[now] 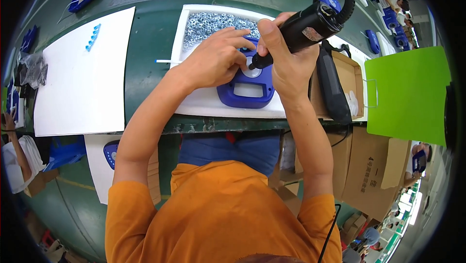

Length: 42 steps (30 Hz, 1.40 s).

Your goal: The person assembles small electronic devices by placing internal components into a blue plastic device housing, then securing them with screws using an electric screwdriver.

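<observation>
While the blue plastic housing point(250, 81) lies on the white foam tray point(194, 105) with its slotted handle toward the person, the black power screwdriver point(308, 25) is held obliquely above it. The tool's tip reaches the pale round disc point(255, 72) on the housing; contact cannot be confirmed. The right hand point(291, 64) wraps the tool body, closed around it. The left hand point(216, 56) rests over the housing's left side, fingers curved, thumb and forefinger close to the tip; whether they pinch a small part cannot be determined.

The handle end sits inside the tray's front edge, with a white margin between. Small metal rings point(208, 25) fill the tray's far part. A white stick point(167, 61) projects past the left rim. Beyond this rim, a strip of green bench point(150, 59) provides lateral room up to the white board point(82, 88). On the right, clearance is restricted by the black elongated object point(335, 88) and the cardboard tray point(359, 68), followed by the green panel point(407, 93).

Both hands conceal the housing's far end and part of the rings. The black object's kind is unclear, and the dark fisheye rim crops the outer surroundings.
</observation>
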### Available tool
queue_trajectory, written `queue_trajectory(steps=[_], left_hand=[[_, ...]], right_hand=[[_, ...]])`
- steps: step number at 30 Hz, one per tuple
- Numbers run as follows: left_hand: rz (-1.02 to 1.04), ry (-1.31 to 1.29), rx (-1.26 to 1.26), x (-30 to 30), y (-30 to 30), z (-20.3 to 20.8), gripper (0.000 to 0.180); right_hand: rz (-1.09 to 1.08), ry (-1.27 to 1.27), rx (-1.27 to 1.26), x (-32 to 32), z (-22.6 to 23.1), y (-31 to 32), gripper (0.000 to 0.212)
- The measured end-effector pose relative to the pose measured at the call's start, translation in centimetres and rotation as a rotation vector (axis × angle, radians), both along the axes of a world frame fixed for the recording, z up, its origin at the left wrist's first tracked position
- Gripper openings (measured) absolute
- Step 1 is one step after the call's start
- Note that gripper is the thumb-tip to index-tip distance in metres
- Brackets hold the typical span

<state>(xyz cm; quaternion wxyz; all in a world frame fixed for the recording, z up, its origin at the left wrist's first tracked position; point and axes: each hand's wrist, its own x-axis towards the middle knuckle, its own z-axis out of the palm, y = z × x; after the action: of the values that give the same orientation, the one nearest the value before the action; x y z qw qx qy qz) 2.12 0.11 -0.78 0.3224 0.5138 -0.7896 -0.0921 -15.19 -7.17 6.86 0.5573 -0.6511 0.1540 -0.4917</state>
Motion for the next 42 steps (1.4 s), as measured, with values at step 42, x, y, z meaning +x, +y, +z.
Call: queue_trajectory(steps=[42], left_hand=[[0.044,0.033,0.035,-0.4,-0.1,0.5,0.029]], right_hand=[[-0.693,0.314,-0.296,-5.1,-8.8,-6.1,0.012]])
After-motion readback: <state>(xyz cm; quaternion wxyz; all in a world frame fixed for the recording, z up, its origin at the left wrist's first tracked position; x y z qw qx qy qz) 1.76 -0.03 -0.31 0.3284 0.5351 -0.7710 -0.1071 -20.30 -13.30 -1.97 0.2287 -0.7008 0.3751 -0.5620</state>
